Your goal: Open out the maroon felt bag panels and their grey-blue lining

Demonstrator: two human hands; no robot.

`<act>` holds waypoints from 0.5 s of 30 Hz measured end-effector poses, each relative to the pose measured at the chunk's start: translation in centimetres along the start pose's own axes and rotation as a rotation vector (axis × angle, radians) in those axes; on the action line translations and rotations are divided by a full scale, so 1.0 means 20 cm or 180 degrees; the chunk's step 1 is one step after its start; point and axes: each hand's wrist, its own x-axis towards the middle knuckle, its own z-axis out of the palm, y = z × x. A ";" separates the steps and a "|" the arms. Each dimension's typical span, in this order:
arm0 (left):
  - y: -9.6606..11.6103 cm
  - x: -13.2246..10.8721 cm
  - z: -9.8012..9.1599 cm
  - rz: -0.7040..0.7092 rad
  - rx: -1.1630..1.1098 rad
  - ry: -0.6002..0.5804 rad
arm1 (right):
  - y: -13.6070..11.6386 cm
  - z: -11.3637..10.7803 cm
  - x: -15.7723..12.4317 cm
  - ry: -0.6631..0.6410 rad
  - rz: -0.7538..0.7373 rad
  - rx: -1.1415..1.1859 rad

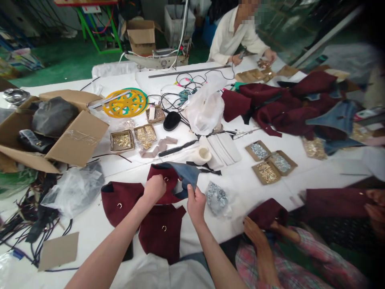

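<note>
Between my hands is a maroon fabric piece (172,181) with a blue lining and a small metal ring on its face. My left hand (155,189) is closed on its left side, partly covering it. With thumb up, my right hand (196,204) pinches the turned-up blue edge on the right. To the left lies a second maroon piece (120,196) with a ring, beside my left wrist. Nearer to me, a third maroon piece (162,237), also with a ring, lies flat between my forearms. A clear bag of silvery metal parts (217,197) sits right of my right hand.
An open cardboard box (78,136) stands at left, by a clear plastic bag (75,188). Small trays of metal parts (266,172) lie right of centre. A co-worker's hands (255,233) hold maroon fabric close by on the right. A maroon fabric pile (285,108) lies beyond.
</note>
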 end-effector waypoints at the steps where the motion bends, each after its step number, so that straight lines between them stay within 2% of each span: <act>1: -0.03 -0.03 0.02 -0.0069 -0.0003 0.0045 | 0.02 0.00 -0.01 -0.0064 0.0047 0.0073; 4: -0.03 -0.09 0.10 -0.0179 0.0065 0.0057 | 0.07 0.01 -0.05 -0.0281 0.0063 0.0181; 7: 0.05 -0.06 0.15 -0.0110 0.0279 -0.0259 | 0.10 0.01 -0.10 -0.0354 -0.0018 0.0099; 11: 0.15 0.02 0.15 0.0117 0.0502 -0.0728 | 0.12 -0.01 -0.15 -0.0274 0.0075 0.0098; 15: 0.19 0.04 0.11 0.0056 0.0521 -0.0600 | 0.11 -0.02 -0.20 -0.0221 0.0116 0.0113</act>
